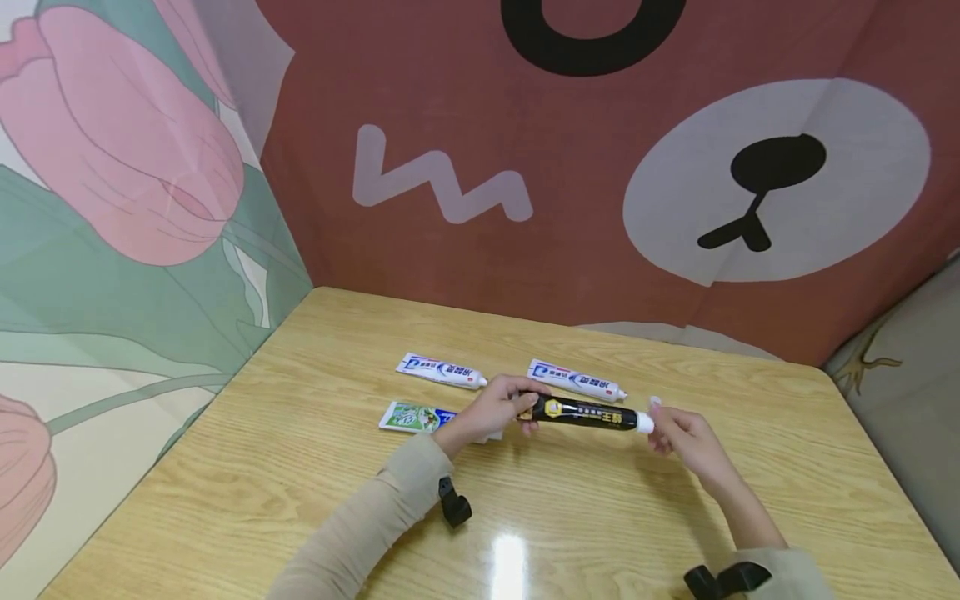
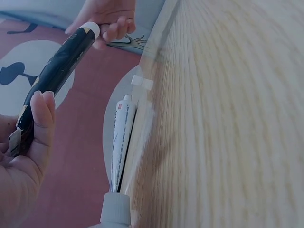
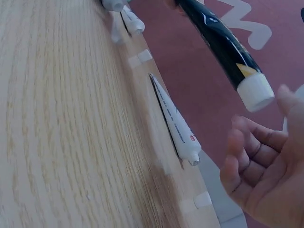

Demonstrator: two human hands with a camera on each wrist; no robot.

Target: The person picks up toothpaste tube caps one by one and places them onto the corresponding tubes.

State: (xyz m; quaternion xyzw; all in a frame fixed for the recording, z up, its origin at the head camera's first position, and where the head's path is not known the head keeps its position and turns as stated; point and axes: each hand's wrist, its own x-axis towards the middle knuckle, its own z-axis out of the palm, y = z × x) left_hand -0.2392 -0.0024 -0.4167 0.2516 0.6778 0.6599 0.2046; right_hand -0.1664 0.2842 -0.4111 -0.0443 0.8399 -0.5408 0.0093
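Note:
My left hand (image 1: 501, 406) grips the tail end of a black toothpaste tube (image 1: 581, 413), holding it above the table. The tube's white cap (image 3: 256, 91) is on and points right. Just past that cap, my right hand (image 1: 686, 437) is held with fingers loosely bent. In the right wrist view a gap shows between its fingers (image 3: 251, 147) and the cap. Behind the black tube lies a white toothpaste tube (image 1: 576, 381) with its bare nozzle showing. Partly hidden by my left hand and wrist is a green and blue toothpaste tube (image 1: 416, 417).
A second white toothpaste tube (image 1: 441, 371) lies at the back left, nozzle uncovered. Small white cap-like pieces (image 3: 203, 199) rest on the wooden table (image 1: 300, 467) near the white tubes' nozzles. A printed cloth (image 1: 465, 275) rises behind the table's far edge.

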